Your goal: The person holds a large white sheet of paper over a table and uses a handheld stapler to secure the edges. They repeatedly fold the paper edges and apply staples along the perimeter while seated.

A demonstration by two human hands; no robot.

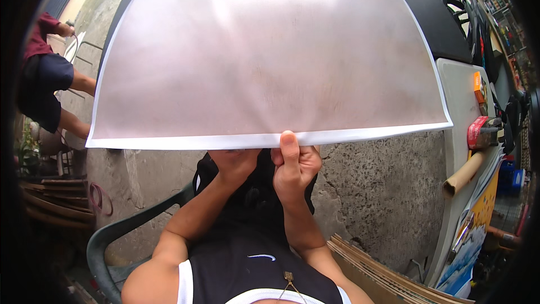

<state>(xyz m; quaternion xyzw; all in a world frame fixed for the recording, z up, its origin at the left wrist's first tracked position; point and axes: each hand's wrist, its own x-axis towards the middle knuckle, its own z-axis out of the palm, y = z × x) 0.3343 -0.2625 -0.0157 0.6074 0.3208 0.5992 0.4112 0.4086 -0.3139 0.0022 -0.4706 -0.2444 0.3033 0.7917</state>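
I see the right hand (296, 170) pinching the wide sheet (264, 67) by its white near edge; the left hand (235, 163) is partly beneath, grip hidden from me. The sheet spans a black surface (436, 25); concrete floor (382, 191) opens rightward toward a pale table (457, 93).

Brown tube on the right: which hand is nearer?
Right. The right hand pinches the sheet's near edge, left of the brown tube; the left hand is farther left, partly hidden beneath the sheet.
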